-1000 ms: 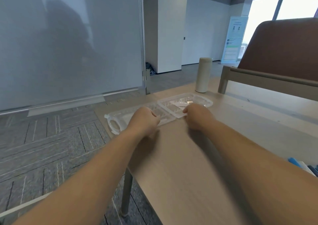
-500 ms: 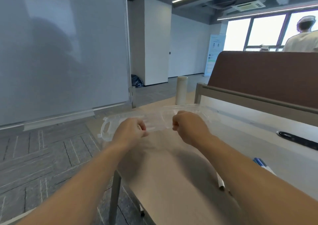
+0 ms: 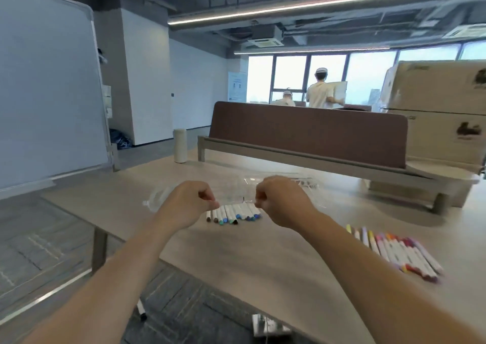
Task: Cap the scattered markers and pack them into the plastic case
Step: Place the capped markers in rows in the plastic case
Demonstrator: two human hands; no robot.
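The clear plastic case (image 3: 238, 189) is held open just above the table, its handle end at the left. My left hand (image 3: 188, 203) pinches its near edge on the left, and my right hand (image 3: 280, 199) pinches the near edge on the right. Under that edge lies a row of several white markers with blue, green and brown caps (image 3: 234, 213). A second bunch of capped markers in yellow, pink and red tones (image 3: 397, 251) lies on the table by my right forearm.
The wooden table (image 3: 263, 264) ends close at the left, with carpet floor below. A white bottle (image 3: 180, 145) stands at the far edge. A brown divider panel (image 3: 307, 131) and cardboard boxes (image 3: 434, 112) stand behind. Two people stand far off by the windows.
The view has swung up and right, bringing both marker bunches into sight. My hands have carried the case from the table's far left corner to above the blue-capped markers.
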